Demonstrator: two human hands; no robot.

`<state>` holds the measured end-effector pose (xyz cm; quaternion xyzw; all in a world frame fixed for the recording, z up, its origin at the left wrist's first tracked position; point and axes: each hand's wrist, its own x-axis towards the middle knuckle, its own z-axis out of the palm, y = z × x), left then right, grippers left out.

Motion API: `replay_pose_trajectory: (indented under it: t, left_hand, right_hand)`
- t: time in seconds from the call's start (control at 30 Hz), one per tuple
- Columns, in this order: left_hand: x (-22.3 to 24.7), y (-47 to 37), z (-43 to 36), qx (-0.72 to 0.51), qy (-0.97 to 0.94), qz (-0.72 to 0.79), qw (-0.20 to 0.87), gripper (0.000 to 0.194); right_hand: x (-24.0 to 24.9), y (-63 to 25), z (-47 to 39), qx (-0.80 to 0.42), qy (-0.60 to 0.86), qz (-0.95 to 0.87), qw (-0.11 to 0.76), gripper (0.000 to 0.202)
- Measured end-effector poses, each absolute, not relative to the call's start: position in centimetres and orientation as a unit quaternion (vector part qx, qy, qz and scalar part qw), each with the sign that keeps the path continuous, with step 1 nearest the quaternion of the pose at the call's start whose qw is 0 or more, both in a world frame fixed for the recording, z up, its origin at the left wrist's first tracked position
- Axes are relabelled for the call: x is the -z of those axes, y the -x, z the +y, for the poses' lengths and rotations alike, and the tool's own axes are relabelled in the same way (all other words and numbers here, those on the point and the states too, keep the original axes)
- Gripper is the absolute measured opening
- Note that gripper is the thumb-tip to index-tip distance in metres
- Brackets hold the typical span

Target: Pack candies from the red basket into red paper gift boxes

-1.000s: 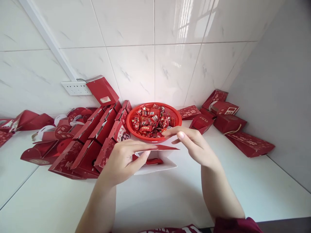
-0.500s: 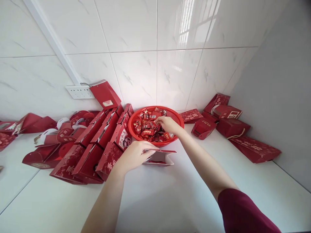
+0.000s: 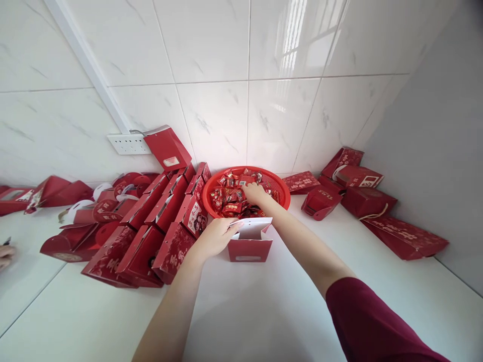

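My left hand (image 3: 217, 239) grips the raised flap of a red cardboard gift box (image 3: 247, 250) by its left edge, thumb on the inside. The box stands upright on the white table, its top open and its pale inside showing. Just behind it is a round red plastic basket (image 3: 279, 182) filled with red-wrapped candies (image 3: 232, 196). My right hand (image 3: 257, 193) reaches into the basket, its fingers curled and closed on the candies. Its fingertips are partly hidden, so how many it holds I cannot tell.
Rows of red gift boxes (image 3: 132, 251) stand left of the basket, one box (image 3: 168, 146) lying tilted on top. More boxes (image 3: 368, 201) lie piled at the right by the grey partition. A socket strip (image 3: 128, 144) is on the tiled wall. Another person's hand (image 3: 5, 255) shows at far left.
The gift box has tipped up, so its front and opening now face me, still in my left hand. My right hand stays among the candies. Another person's hand has appeared at far left.
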<state>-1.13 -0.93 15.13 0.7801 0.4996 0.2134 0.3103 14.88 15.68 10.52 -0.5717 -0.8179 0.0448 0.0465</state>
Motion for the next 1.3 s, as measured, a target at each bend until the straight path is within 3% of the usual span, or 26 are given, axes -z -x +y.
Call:
replay_pose_trajectory:
  t: [0.2,0.3,0.37,0.43,0.57,0.8,0.97,1.07,1.2,1.3]
  left_hand:
    - [-14.9,1.2,-0.7,-0.22,-0.774,0.495,0.328,0.043]
    - [-14.7,1.2,-0.7,-0.223,-0.77,0.495,0.335,0.045]
    - [-14.5,1.2,-0.6,-0.232,-0.766,0.489,0.346,0.046]
    - [-14.4,1.1,-0.5,-0.238,-0.763,0.487,0.352,0.046]
    - [-14.2,0.8,-0.3,-0.246,-0.768,0.479,0.347,0.044]
    - [-14.0,0.7,-0.2,-0.229,-0.767,0.491,0.343,0.045]
    - [-14.0,0.8,0.1,-0.223,-0.763,0.494,0.352,0.045]
    - [-13.9,0.7,0.2,-0.223,-0.764,0.488,0.359,0.045]
    - [-13.9,0.7,0.1,-0.239,-0.773,0.46,0.365,0.044]
    - [-13.9,0.7,0.1,-0.238,-0.779,0.449,0.368,0.043]
  right_hand:
    - [-12.3,-16.3,12.6,-0.035,0.563,-0.816,0.122,0.02]
    - [-13.6,-18.1,9.1,-0.045,0.541,-0.805,0.239,0.02]
    - [-14.2,-19.5,6.6,-0.107,0.5,-0.761,0.399,0.021]
    - [-14.6,-20.8,4.2,-0.187,0.471,-0.706,0.495,0.028]
    - [-15.1,-22.5,1.2,-0.289,0.443,-0.662,0.531,0.03]
    - [-16.9,-23.1,-1.9,-0.156,0.362,-0.715,0.578,0.013]
    - [-17.6,-23.0,-3.7,-0.039,0.269,-0.683,0.678,0.025]
    - [-17.5,-22.9,-3.8,-0.021,0.274,-0.72,0.638,0.029]
    - [-17.4,-23.1,-3.3,-0.123,0.365,-0.847,0.367,0.023]
    - [-17.6,-23.4,-3.6,-0.153,0.389,-0.859,0.295,0.016]
